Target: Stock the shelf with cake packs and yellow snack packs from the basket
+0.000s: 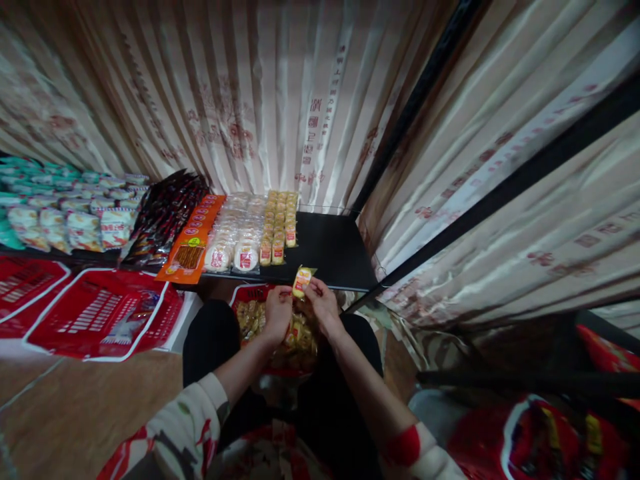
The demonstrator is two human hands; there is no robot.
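A pale pleated curtain (280, 87) hangs behind the black shelf (335, 243) in front of you, and its right end is bare. The packet (301, 283) is raised in your fingers over the near side of the basket's load, just by the shelf's front edge as you see it. Its long axis runs up and away from you, the top leaning slightly right; the printed face is turned toward you, with the red label on the lower part.

Your right hand (325, 308) pinches the packet at its lower right, thumb and fingers closed on it. Your left hand (278, 313) is just beside it, fingers curled and tips close to the packet's left edge; you cannot tell from here whether they touch it.

The red basket (245, 291) sits between your knees, full of yellow packets, partly hidden under your hands and forearms. On the shelf, left of the bare part, stand rows of yellow packs (278, 230), then white packs (245, 255), an orange bag (186, 247) jutting past the front edge, and dark packs (163, 217). A black post (417, 100) rises at the shelf's right end, and a black bar (500, 175) slants up to the right from its near corner.
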